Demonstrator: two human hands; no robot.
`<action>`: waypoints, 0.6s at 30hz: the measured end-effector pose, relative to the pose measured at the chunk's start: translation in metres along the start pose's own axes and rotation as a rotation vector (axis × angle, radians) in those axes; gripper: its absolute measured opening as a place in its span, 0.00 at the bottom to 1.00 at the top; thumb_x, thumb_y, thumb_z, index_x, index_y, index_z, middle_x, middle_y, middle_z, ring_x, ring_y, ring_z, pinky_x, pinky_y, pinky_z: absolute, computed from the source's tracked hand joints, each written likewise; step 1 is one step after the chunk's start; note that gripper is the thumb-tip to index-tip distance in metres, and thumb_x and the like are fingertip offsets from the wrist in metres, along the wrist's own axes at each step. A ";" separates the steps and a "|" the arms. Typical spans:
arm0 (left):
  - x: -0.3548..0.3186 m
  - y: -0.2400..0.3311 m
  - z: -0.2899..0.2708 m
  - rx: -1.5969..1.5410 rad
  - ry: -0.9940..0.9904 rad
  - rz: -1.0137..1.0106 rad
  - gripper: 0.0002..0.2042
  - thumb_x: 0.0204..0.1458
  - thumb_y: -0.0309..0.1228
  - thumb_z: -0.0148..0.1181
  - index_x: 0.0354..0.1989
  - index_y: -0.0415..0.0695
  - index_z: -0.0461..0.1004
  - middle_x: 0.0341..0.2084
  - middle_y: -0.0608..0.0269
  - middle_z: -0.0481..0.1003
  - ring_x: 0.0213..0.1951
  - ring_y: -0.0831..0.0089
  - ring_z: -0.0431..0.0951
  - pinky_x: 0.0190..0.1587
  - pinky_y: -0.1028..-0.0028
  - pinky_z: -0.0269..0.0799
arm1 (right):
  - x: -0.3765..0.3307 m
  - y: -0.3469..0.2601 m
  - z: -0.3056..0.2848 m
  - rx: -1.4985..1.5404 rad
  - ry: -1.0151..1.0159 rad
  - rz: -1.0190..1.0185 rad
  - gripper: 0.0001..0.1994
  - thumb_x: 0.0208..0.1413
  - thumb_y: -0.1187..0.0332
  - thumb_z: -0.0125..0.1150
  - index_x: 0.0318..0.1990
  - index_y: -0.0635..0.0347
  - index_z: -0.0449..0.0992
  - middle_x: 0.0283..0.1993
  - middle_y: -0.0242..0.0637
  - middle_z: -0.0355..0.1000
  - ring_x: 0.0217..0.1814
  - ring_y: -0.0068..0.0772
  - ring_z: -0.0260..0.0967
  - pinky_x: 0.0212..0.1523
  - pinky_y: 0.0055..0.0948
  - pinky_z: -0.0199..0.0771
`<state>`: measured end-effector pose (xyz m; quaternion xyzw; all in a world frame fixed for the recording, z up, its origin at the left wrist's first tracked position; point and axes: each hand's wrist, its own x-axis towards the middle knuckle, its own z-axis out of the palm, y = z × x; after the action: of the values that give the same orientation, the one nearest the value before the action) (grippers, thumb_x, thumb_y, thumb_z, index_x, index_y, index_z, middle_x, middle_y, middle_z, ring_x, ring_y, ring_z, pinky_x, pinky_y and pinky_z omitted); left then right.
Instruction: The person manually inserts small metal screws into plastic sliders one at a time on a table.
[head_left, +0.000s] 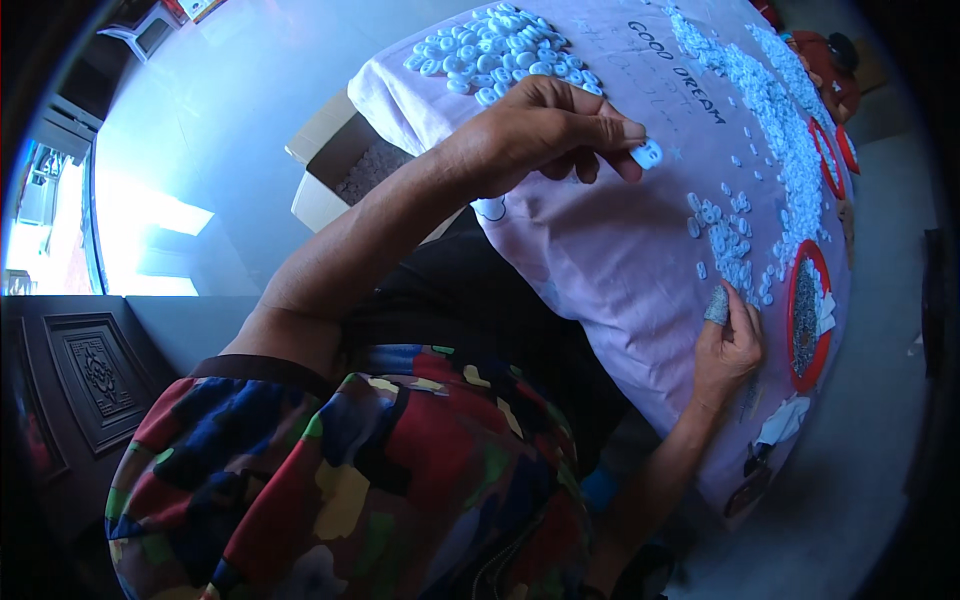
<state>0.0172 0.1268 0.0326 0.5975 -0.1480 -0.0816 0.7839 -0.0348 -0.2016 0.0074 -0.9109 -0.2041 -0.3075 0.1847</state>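
Observation:
My left hand (550,130) is raised over the pink cloth, with a white oval plastic piece (647,154) pinched between thumb and fingertips. Two small round marks show on the piece. On the right, my right hand (733,345) rests low by the near end of a small heap of little white pieces (730,245). A grey cover (717,305) wraps one of its digits. The fingers are drawn together; whatever they hold, if anything, is too small to make out. Beyond my left hand lies a pile of larger white oval pieces (490,50).
A pink printed cloth (600,260) covers the table. A long bank of small white pieces (790,150) runs along its far right. Beside it sits a red-rimmed tray (826,340) of grey bits. An open cardboard box (325,185) with pieces inside stands left of the table.

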 end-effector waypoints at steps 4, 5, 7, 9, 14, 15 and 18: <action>-0.006 0.006 0.011 -0.035 -0.045 -0.016 0.10 0.57 0.36 0.62 0.37 0.43 0.82 0.28 0.63 0.82 0.20 0.87 0.72 0.23 0.86 0.66 | -0.003 0.003 0.000 0.000 -0.002 0.045 0.10 0.57 0.75 0.57 0.43 0.65 0.81 0.31 0.41 0.74 0.29 0.35 0.73 0.25 0.28 0.71; -0.008 0.008 0.015 -0.068 -0.065 -0.032 0.10 0.57 0.36 0.62 0.37 0.42 0.81 0.27 0.63 0.82 0.19 0.87 0.73 0.23 0.86 0.67 | -0.002 0.002 -0.001 -0.007 -0.004 0.045 0.10 0.57 0.75 0.57 0.43 0.65 0.81 0.31 0.41 0.74 0.29 0.35 0.73 0.25 0.28 0.71; -0.011 0.009 0.023 -0.113 -0.068 -0.057 0.09 0.56 0.35 0.63 0.38 0.42 0.81 0.27 0.64 0.82 0.18 0.87 0.72 0.22 0.86 0.66 | -0.002 -0.001 -0.001 -0.018 0.002 0.068 0.09 0.57 0.74 0.58 0.43 0.64 0.82 0.31 0.42 0.74 0.29 0.36 0.73 0.26 0.29 0.71; -0.013 0.010 0.030 -0.178 -0.117 -0.064 0.09 0.55 0.35 0.64 0.39 0.43 0.81 0.26 0.64 0.82 0.17 0.87 0.72 0.21 0.87 0.66 | -0.003 0.001 0.001 -0.003 0.018 0.075 0.09 0.57 0.74 0.58 0.42 0.64 0.82 0.31 0.42 0.75 0.29 0.36 0.74 0.26 0.29 0.71; -0.020 0.013 0.045 -0.202 -0.172 -0.156 0.09 0.56 0.35 0.64 0.39 0.43 0.81 0.27 0.62 0.82 0.18 0.87 0.71 0.21 0.88 0.65 | -0.001 0.002 0.002 -0.005 0.048 0.045 0.09 0.57 0.73 0.59 0.42 0.64 0.82 0.29 0.42 0.75 0.28 0.38 0.74 0.26 0.31 0.71; -0.020 0.011 0.048 -0.207 -0.179 -0.159 0.09 0.56 0.35 0.64 0.39 0.43 0.81 0.27 0.62 0.82 0.18 0.87 0.71 0.21 0.88 0.65 | 0.000 0.002 0.002 -0.012 0.050 0.033 0.09 0.57 0.73 0.59 0.42 0.63 0.82 0.29 0.41 0.74 0.28 0.37 0.73 0.25 0.30 0.71; -0.021 0.009 0.055 -0.224 -0.215 -0.164 0.10 0.56 0.35 0.64 0.40 0.43 0.81 0.27 0.61 0.82 0.18 0.87 0.71 0.21 0.88 0.64 | 0.001 0.000 0.002 -0.012 0.055 0.026 0.09 0.56 0.74 0.59 0.42 0.63 0.82 0.27 0.40 0.73 0.26 0.34 0.72 0.24 0.28 0.69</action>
<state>-0.0214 0.0858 0.0517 0.5043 -0.1718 -0.2248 0.8159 -0.0333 -0.2006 0.0061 -0.9058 -0.1851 -0.3311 0.1887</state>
